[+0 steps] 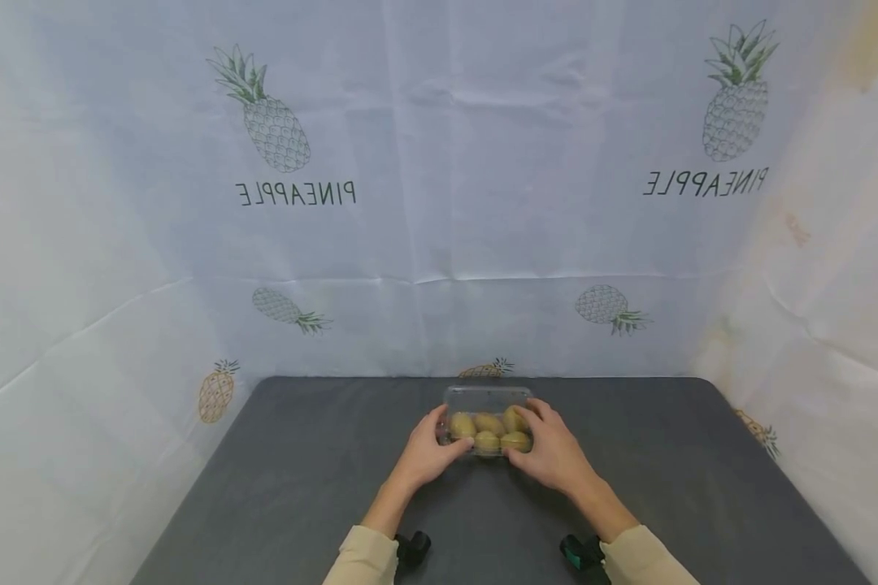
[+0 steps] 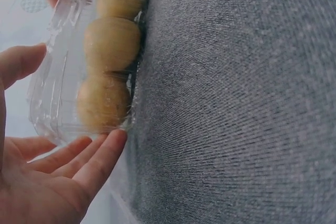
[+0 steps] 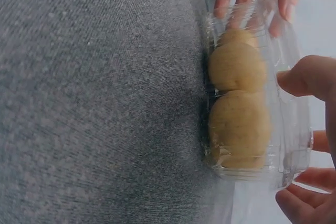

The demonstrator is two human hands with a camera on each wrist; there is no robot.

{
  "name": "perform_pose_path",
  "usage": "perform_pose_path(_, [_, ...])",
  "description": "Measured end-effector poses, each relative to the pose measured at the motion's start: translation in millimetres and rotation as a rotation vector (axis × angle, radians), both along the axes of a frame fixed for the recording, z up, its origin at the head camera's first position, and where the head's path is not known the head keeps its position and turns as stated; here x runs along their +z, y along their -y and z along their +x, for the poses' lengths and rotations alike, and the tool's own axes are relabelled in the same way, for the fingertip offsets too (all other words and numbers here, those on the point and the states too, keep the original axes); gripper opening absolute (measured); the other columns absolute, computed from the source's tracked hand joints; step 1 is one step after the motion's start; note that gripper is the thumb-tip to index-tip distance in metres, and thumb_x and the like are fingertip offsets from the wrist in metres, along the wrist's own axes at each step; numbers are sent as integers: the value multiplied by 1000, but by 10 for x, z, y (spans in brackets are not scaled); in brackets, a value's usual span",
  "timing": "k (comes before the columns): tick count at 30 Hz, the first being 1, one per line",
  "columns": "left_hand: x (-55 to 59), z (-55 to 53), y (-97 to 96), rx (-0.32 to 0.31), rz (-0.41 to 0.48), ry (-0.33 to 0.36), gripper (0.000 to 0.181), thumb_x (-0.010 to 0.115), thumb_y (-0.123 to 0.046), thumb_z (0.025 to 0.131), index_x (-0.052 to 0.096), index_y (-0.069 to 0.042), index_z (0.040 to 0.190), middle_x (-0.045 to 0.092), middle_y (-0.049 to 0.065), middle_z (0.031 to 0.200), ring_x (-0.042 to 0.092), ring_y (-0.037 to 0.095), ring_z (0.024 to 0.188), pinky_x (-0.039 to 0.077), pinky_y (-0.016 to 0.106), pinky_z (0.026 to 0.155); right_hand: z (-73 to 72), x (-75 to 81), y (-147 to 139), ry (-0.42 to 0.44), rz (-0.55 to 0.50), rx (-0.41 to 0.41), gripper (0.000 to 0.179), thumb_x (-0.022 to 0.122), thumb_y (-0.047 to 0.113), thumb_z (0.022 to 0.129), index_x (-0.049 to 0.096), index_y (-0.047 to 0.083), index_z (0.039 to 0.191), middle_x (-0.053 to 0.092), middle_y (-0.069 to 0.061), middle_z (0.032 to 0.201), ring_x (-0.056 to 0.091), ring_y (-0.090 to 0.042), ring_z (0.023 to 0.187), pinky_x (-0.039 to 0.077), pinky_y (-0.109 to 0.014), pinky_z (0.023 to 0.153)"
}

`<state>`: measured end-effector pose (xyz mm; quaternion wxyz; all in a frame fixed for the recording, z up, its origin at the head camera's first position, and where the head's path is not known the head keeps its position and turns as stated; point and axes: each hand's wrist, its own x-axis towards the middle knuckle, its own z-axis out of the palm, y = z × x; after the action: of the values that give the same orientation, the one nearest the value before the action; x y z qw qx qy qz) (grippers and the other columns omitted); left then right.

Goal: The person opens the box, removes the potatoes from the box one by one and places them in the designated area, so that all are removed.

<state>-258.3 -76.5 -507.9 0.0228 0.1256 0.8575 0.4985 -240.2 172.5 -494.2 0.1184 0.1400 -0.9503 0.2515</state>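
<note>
A clear plastic clamshell box (image 1: 488, 398) rests on the dark table. Inside it lie several round, yellow-brown fruits or potatoes (image 1: 487, 441); I cannot tell which. My left hand (image 1: 426, 451) grips the box's left end, its fingers along the side wall and its thumb by the front edge. At the right end, my right hand (image 1: 549, 447) holds the box with its thumb at the front and its fingers round the side. The left wrist view shows the fingertips (image 2: 116, 137) against the end wall. Whether the lid is fully closed cannot be told.
The dark grey cloth-covered table (image 1: 307, 487) has its far edge just behind the box. White fabric printed with pineapples (image 1: 424, 203) hangs behind the table and on both sides. A black wrist device (image 1: 413, 548) sits at each sleeve cuff.
</note>
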Motion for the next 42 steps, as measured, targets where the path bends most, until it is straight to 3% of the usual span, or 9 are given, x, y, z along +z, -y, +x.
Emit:
perform_pose_path(9, [27,7,-17,-1,-26,-13,85,74,-41,93,36,2,155,50,23,142,55,41,123,52,57,90,-19,-16,32,-59,75,-44,63,82,32,84,62,3,137,48,-24,144,53,-44,126,53,-59,84])
perform_pose_path(18, [36,8,-2,20,-50,-11,85,73,-45,93,37,1,155,51,21,141,55,39,123,51,57,91,-32,-14,56,-72,33,-45,61,83,31,84,64,3,135,51,-23,143,56,-44,123,53,-59,87])
perform_pose_path(42, [28,6,-43,40,-23,2,84,70,-48,95,36,-1,156,49,22,145,54,41,127,51,59,94,-102,162,-13,22,-94,-39,55,78,32,88,67,1,131,54,-23,144,55,-46,126,49,-63,93])
